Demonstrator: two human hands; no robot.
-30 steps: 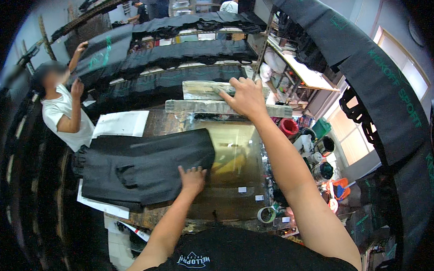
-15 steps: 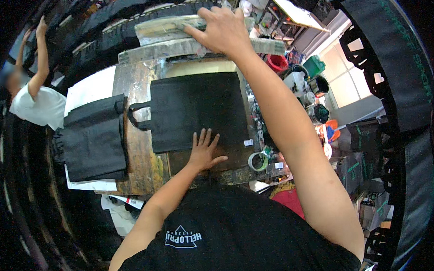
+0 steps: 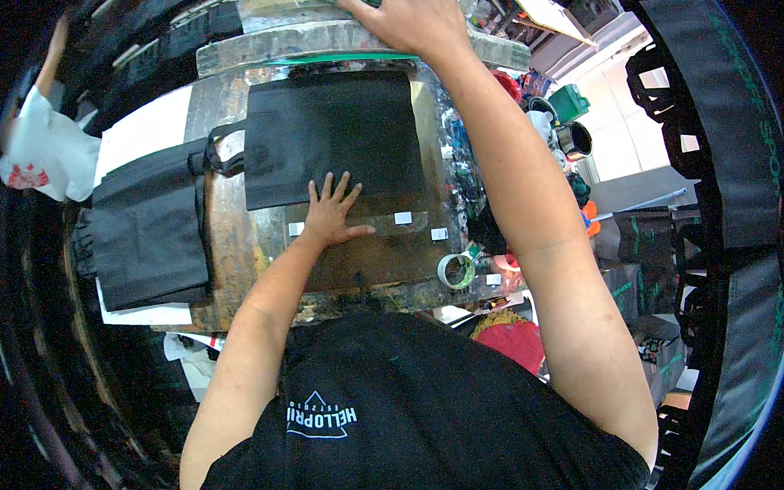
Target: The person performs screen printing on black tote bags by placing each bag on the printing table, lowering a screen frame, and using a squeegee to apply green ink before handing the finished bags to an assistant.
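Note:
A black tote bag lies flat on the stained work table, its handle loop sticking out on the left. My left hand rests palm down at the bag's near edge, fingers spread, fingertips on the fabric. Beyond the bag, my right hand grips the paint-stained screen printing frame, thumb along it; the picture's top edge cuts off its fingers. A green strip shows under the frame's near bar. Small white tabs dot the brown board nearer me.
A stack of black tote bags lies on white sheets at the left. A tape roll sits at the near right corner. Ink containers, including a green jug, crowd the right side. Another person stands far left.
The bag has slid away from me with my left hand on it, uncovering two more white tabs. My right hand stays on the frame. The whole view has shifted.

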